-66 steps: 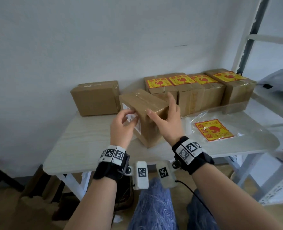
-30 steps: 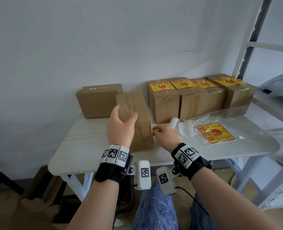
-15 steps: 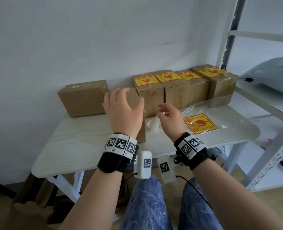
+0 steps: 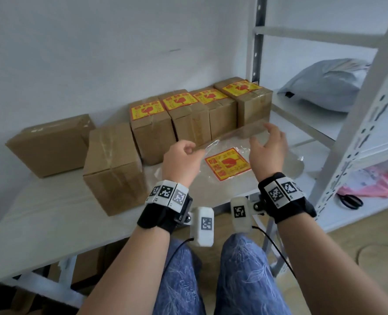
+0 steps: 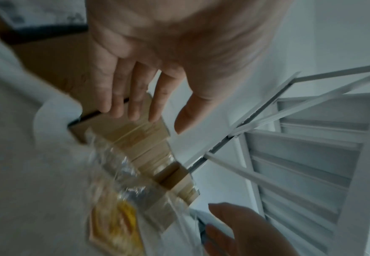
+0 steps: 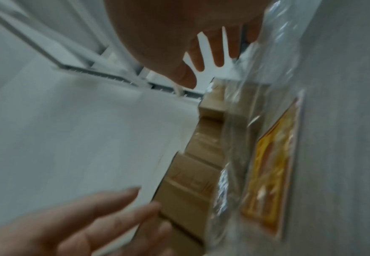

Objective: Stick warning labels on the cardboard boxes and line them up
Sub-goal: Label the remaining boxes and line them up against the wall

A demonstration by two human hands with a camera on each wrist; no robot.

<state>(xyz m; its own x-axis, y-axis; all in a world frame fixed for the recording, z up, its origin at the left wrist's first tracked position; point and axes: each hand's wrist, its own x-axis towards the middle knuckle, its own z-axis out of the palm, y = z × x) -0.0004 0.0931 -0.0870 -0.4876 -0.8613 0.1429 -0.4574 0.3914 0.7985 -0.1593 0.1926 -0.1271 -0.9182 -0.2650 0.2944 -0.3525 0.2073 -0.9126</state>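
Head view: four labelled boxes (image 4: pixel 200 114) stand in a row along the wall. An unlabelled box (image 4: pixel 113 167) stands just left of the row, slightly forward of it; a second unlabelled box (image 4: pixel 49 144) lies further left on the table (image 4: pixel 40 214). Half a second earlier the left hand rested on the nearer unlabelled box; both hands have since left it and moved right to the clear bag (image 4: pixel 245 151) holding the warning labels (image 4: pixel 227 163). The left hand (image 4: pixel 180 163) is curled at the bag's near-left edge and appears to pinch the plastic. The right hand (image 4: pixel 268 151) hovers above the bag, fingers spread, holding nothing.

Left wrist view: blurred. The fingers hang extended above the boxes, and no grip on the bag is confirmed here. The left hand's state therefore cannot be told with certainty.

Right wrist view: blurred. The right hand's fingers are spread and empty; the bag and a yellow label lie alongside.

Judgement: box positioning is complete for now, and the step in hand is extracting the next label.
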